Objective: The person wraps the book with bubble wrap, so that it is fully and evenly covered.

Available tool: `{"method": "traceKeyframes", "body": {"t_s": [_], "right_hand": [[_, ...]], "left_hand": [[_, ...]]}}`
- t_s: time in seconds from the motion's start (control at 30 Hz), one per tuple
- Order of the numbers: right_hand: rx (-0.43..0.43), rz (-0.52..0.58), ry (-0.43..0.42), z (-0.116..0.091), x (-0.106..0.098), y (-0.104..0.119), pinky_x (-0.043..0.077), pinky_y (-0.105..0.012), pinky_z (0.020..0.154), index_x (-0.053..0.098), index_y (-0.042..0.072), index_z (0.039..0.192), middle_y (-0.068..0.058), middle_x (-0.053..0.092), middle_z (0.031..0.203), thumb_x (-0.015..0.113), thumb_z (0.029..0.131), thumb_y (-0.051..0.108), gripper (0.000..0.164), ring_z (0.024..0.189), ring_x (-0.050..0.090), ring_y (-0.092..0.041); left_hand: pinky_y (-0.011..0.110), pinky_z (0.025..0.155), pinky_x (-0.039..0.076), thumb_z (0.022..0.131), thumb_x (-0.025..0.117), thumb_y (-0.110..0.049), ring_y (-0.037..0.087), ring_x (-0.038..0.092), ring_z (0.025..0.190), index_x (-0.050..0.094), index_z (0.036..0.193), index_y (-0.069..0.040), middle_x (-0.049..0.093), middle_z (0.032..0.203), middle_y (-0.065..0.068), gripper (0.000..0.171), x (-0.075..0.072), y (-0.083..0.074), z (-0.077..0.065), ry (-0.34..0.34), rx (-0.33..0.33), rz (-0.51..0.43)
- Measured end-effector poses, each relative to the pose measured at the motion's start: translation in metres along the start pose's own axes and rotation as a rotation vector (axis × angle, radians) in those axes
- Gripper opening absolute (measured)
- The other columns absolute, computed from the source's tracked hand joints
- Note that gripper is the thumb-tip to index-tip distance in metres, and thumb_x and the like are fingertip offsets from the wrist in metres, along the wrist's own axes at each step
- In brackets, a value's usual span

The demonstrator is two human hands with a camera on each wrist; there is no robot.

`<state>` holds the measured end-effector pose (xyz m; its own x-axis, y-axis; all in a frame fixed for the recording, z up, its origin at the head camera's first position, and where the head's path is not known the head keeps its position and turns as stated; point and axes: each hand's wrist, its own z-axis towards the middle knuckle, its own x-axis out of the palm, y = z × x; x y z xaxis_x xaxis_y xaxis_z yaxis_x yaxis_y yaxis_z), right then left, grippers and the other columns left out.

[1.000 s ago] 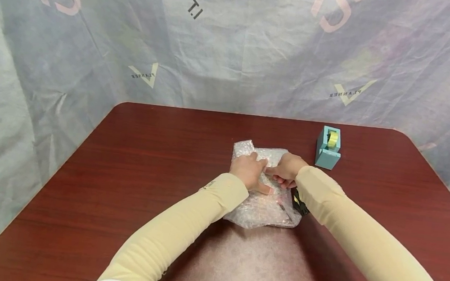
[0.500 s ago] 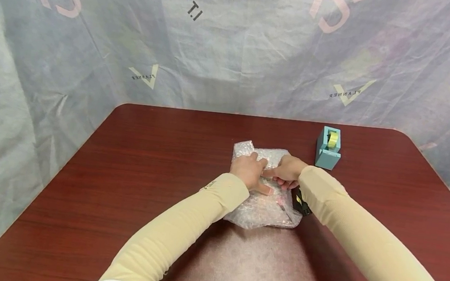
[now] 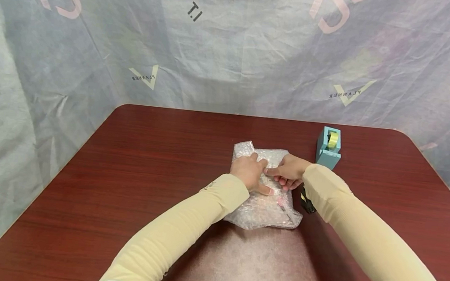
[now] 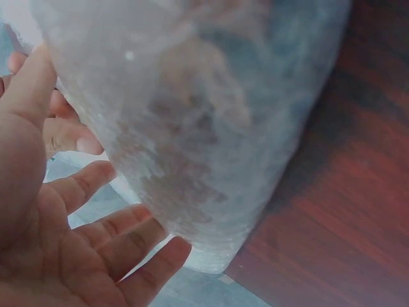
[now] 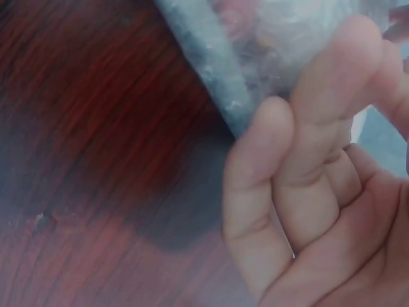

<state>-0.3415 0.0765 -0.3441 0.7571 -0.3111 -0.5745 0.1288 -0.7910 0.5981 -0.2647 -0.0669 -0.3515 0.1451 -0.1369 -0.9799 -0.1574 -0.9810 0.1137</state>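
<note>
A flat package in clear bubble wrap (image 3: 264,214) lies on the table, with pinkish contents faintly showing through. My left hand (image 3: 248,172) rests on the package's upper left part, fingers spread. In the left wrist view, that hand's straight fingers (image 4: 137,246) lie along the wrap's edge. My right hand (image 3: 289,170) touches the wrap from the right with its index finger, close to the left fingertips. The other right fingers (image 5: 255,185) are loosely curled at the package's edge. Nothing can be seen held in either hand.
A teal tape dispenser (image 3: 327,150) with a yellowish roll stands behind the right forearm. Beside the package's right edge lies a small black and yellow object (image 3: 307,203), partly covered by the right sleeve. A printed fabric sheet (image 3: 242,47) hangs behind the reddish-brown table (image 3: 158,152).
My right hand has shifted slightly right, and the black and yellow object has slid right, away from the wrap. The left hand and package have stayed put.
</note>
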Motion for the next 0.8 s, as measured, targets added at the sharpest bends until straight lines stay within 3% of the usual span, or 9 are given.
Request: {"method": "traceKeyframes", "body": {"t_s": [0.4, 0.8], "right_hand": [[-0.01, -0.106, -0.058, -0.0004, 0.005, 0.0029, 0.048, -0.024, 0.049, 0.057, 0.011, 0.065, 0.002, 0.052, 0.055, 0.058, 0.104, 0.036, 0.047, 0.047, 0.055, -0.007], [-0.024, -0.09, -0.031, 0.0043, 0.0013, -0.0034, 0.05, -0.023, 0.051, 0.058, 0.01, 0.066, 0.001, 0.053, 0.056, 0.056, 0.103, 0.04, 0.047, 0.049, 0.058, -0.008]], "left_hand": [[0.033, 0.082, 0.056, 0.081, 0.07, -0.072, 0.02, 0.061, 0.111, 0.052, 0.148, -0.024, 0.056, 0.139, 0.005, 0.085, 0.0007, -0.0011, -0.0011, -0.007, -0.003, 0.003], [0.032, 0.077, 0.057, 0.08, 0.071, -0.073, 0.018, 0.063, 0.104, 0.056, 0.142, -0.023, 0.059, 0.13, 0.004, 0.081, 0.0008, -0.0007, -0.0014, -0.033, 0.001, 0.009]]}}
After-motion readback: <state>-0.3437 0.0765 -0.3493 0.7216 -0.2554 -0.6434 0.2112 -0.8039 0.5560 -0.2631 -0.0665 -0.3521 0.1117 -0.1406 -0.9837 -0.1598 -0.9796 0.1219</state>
